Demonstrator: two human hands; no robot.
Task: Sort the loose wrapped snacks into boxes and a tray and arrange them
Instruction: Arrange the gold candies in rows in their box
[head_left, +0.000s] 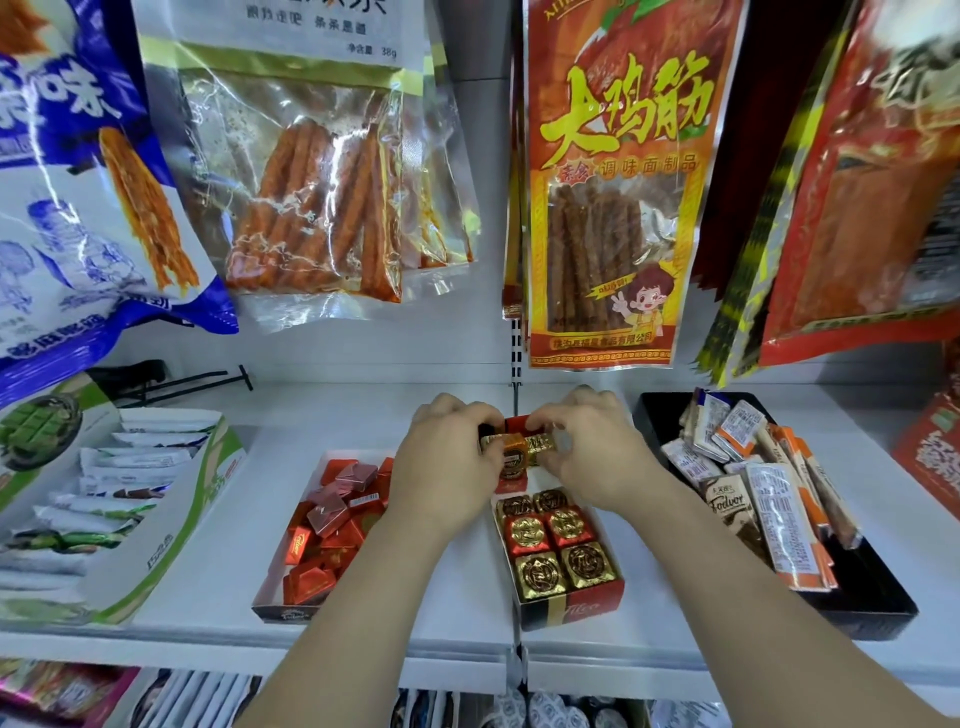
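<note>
Pinched in left grip (448, 457) and right grip (597, 452): gold foil-wrapped square chocolates (514, 457); likely light, slick, easily dented, so hold gently by the ends nearest each grip

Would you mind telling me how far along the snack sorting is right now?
Done: six foil squares lined up in the red box. In hand: left hand and right hand hold gold snacks over its back. Remaining: red pieces and bars in the black tray lie jumbled.
</note>
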